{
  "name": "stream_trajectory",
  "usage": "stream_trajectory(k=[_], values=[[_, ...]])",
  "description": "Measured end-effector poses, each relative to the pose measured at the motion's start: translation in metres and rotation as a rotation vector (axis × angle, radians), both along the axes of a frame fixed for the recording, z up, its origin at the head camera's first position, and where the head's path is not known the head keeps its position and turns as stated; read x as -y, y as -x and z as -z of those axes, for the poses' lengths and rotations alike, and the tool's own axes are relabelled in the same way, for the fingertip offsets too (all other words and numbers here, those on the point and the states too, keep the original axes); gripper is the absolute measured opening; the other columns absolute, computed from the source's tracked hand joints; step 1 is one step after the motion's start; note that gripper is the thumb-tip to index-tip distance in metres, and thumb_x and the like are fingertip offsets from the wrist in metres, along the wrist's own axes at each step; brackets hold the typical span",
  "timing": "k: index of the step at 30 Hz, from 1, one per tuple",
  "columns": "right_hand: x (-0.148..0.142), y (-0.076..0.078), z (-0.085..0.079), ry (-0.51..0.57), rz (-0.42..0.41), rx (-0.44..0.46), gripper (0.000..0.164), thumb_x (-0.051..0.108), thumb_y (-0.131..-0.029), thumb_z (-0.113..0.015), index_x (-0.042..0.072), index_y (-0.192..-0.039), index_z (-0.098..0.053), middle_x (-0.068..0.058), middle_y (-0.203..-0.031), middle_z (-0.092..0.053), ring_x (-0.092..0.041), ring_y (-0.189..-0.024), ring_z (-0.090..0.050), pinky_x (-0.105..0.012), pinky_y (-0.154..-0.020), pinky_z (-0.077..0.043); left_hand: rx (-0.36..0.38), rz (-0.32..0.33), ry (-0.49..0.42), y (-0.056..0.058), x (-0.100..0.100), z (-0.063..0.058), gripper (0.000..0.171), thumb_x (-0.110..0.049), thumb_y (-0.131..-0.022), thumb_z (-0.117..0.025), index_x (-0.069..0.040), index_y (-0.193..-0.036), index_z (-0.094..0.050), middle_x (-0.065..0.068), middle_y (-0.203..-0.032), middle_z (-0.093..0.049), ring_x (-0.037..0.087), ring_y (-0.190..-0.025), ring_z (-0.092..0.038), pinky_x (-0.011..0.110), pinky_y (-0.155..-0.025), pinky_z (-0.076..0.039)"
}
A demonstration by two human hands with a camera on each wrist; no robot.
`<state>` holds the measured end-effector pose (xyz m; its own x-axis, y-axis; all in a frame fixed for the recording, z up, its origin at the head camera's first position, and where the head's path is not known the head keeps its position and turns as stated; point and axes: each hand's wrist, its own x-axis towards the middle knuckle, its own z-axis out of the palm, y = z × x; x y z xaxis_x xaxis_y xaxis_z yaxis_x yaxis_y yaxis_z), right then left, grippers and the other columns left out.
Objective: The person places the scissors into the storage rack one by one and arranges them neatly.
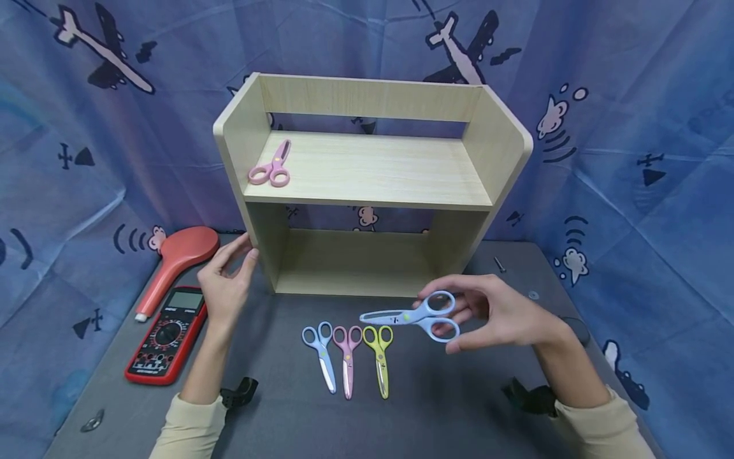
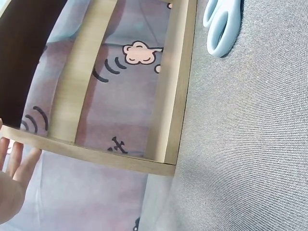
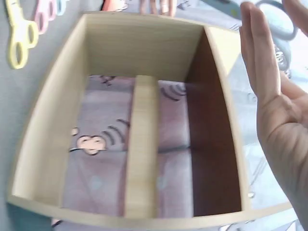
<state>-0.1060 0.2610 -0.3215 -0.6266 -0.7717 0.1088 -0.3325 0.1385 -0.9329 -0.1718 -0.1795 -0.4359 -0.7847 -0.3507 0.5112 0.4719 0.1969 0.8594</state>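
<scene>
My right hand (image 1: pixel 496 309) holds light-blue scissors (image 1: pixel 423 315) by the handle loops, raised above the table, with the blades pointing left. In the right wrist view, the right hand (image 3: pixel 279 91) is beside the shelf, and its scissors are partly cut off at the top. My left hand (image 1: pixel 228 280) touches the outer left side of the wooden shelf (image 1: pixel 367 167), as the left wrist view also shows by its fingertips at the panel edge. Pink scissors (image 1: pixel 274 167) lie at the left on the upper board. In front of the shelf lie blue scissors (image 1: pixel 322 357), pink scissors (image 1: pixel 347 360) and yellow scissors (image 1: pixel 380 360).
Left of the shelf, a red multimeter (image 1: pixel 168 336) and a red paddle-shaped thing (image 1: pixel 180 264) lie on the grey table (image 1: pixel 321 433). A small screw-like piece (image 1: pixel 499 264) lies right of the shelf. A patterned blue curtain (image 1: pixel 344 38) hangs behind and at both sides.
</scene>
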Motion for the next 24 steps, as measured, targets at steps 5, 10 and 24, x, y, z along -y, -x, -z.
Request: stream_trajectory(k=[5,10,24], values=[[0.012,0.002,-0.018,0.062,0.049,-0.083,0.073,-0.019,-0.079,-0.085,-0.006,-0.144,-0.056,0.001,-0.137,-0.072,-0.026,-0.103,-0.084,-0.043,-0.085,-0.069,-0.002,0.0,-0.004,0.0,0.001,0.0,0.034,-0.004,-0.1,-0.077,-0.007,-0.134,-0.078,0.018,-0.128,-0.076,0.0,-0.114,-0.074,0.015,-0.094,-0.061],[0.024,0.011,-0.031,0.15,0.071,-0.245,0.074,-0.024,-0.074,-0.085,-0.011,-0.141,-0.057,0.001,-0.14,-0.069,-0.017,-0.103,-0.083,-0.036,-0.085,-0.069,0.001,-0.006,0.006,0.0,0.001,0.0,0.035,-0.004,-0.1,-0.077,-0.007,-0.134,-0.077,0.018,-0.128,-0.076,-0.001,-0.114,-0.074,0.015,-0.095,-0.061],[0.08,0.061,-0.07,0.298,0.324,-0.283,0.076,-0.023,-0.072,-0.088,-0.007,-0.14,-0.059,-0.01,-0.136,-0.069,-0.017,-0.099,-0.084,-0.035,-0.088,-0.068,-0.006,-0.016,0.015,0.0,-0.001,0.0,0.034,-0.003,-0.1,-0.077,-0.005,-0.134,-0.077,0.02,-0.127,-0.076,-0.002,-0.112,-0.074,0.011,-0.093,-0.059]])
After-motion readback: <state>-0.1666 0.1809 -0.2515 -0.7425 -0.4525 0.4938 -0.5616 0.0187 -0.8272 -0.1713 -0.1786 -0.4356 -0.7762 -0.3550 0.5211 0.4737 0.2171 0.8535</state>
